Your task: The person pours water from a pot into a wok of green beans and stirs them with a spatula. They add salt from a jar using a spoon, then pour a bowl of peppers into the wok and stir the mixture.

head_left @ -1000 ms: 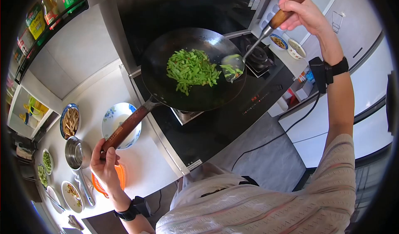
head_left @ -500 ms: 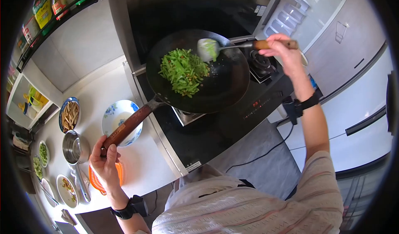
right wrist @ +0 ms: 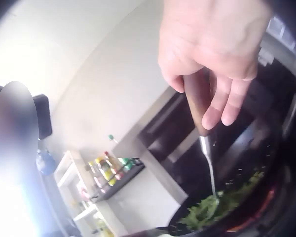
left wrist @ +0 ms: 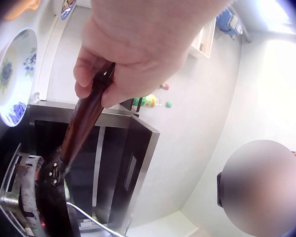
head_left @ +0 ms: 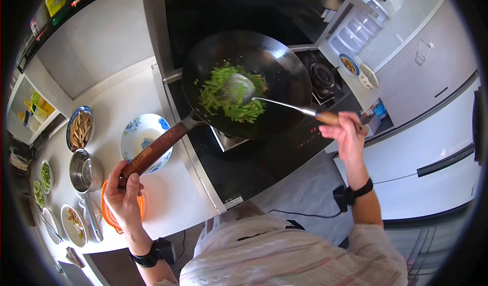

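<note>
My left hand (head_left: 123, 200) grips the end of the long wooden handle (head_left: 155, 151) of a dark wok (head_left: 284, 90); the left wrist view shows the fingers wrapped round that handle (left wrist: 84, 121). Chopped green vegetables (head_left: 223, 100), cut in short strips, lie in the wok's left half. In my right hand (head_left: 349, 138) is the wooden grip of a metal spatula (head_left: 284, 105). The spatula's blade (head_left: 239, 88) lies over the greens, its back catching the light. From the right wrist, the spatula's wooden grip (right wrist: 197, 101) runs under the palm, two fingers extending beside it.
A flowered bowl (head_left: 132, 136), a steel saucepan (head_left: 85, 171), an orange basket (head_left: 109, 212) and a dish of brown strips (head_left: 80, 128) crowd the left counter. A second burner (head_left: 325, 77) sits right of the wok. Two bowls stand behind it, one a white bowl (head_left: 368, 76).
My right hand has swung down and toward me, and the spatula's blade has gone from the wok's right side over onto the greens. My left hand keeps its hold on the wok handle.
</note>
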`<action>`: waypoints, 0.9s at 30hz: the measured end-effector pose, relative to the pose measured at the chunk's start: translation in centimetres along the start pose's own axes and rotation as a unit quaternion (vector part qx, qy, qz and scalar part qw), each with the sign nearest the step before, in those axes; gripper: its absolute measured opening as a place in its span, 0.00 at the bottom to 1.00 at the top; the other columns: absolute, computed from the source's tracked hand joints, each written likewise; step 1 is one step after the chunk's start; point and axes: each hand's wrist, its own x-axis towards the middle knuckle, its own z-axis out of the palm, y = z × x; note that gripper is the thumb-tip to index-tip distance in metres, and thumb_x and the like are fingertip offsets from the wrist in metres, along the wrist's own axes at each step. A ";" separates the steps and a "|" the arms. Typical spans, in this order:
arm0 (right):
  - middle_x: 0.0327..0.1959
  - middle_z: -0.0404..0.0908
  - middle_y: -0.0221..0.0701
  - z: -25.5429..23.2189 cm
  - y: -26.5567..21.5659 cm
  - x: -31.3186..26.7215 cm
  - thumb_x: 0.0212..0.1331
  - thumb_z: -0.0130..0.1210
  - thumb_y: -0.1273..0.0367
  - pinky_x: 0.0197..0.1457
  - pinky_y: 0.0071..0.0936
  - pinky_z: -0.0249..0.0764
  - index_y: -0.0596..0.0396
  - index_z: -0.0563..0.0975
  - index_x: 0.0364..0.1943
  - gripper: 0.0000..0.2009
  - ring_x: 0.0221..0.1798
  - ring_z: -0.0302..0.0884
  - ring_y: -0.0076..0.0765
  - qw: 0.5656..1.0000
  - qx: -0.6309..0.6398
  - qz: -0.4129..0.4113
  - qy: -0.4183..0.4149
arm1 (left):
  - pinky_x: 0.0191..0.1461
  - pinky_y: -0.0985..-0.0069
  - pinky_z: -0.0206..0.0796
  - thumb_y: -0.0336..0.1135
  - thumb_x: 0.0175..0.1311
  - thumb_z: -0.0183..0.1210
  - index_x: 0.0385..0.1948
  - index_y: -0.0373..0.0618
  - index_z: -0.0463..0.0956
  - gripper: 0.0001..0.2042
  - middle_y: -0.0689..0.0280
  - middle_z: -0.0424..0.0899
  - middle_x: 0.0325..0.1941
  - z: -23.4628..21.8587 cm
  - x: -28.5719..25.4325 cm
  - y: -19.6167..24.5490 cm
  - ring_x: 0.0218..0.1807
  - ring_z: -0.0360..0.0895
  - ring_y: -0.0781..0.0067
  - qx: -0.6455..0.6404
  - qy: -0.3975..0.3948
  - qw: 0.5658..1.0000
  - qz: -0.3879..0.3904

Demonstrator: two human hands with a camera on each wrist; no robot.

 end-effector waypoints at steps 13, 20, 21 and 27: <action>0.33 0.78 0.50 -1.9 1.0 2.3 0.55 0.51 0.67 0.31 0.32 0.79 0.60 0.68 0.41 0.13 0.29 0.80 0.46 0.997 0.023 0.030 0.060 | 0.23 0.91 0.60 0.28 0.55 0.59 0.45 0.36 0.72 0.16 0.67 0.77 0.26 -0.1 0.1 -0.2 0.22 0.70 0.85 0.017 -0.011 1.000 0.014; 0.34 0.78 0.49 -2.2 -1.9 1.3 0.55 0.50 0.69 0.31 0.32 0.79 0.63 0.68 0.42 0.13 0.29 0.80 0.46 0.998 -0.048 0.021 0.025 | 0.22 0.91 0.60 0.28 0.55 0.59 0.45 0.35 0.72 0.16 0.67 0.77 0.26 -0.1 0.1 -0.2 0.21 0.71 0.85 0.016 -0.007 1.000 0.009; 0.34 0.78 0.48 -2.0 -1.1 1.3 0.56 0.50 0.70 0.31 0.32 0.79 0.63 0.68 0.42 0.13 0.29 0.81 0.45 0.998 -0.042 0.022 0.035 | 0.22 0.91 0.60 0.28 0.55 0.59 0.45 0.35 0.72 0.16 0.67 0.77 0.26 0.0 0.0 -0.2 0.21 0.71 0.85 0.020 -0.006 1.000 0.011; 0.29 0.77 0.38 0.3 -9.0 5.1 0.53 0.52 0.66 0.30 0.26 0.78 0.62 0.72 0.36 0.12 0.26 0.80 0.39 0.981 -0.177 -0.078 -0.023 | 0.23 0.91 0.60 0.28 0.55 0.59 0.45 0.35 0.72 0.16 0.67 0.77 0.26 -0.3 0.0 -0.3 0.22 0.71 0.85 0.018 -0.016 1.000 0.014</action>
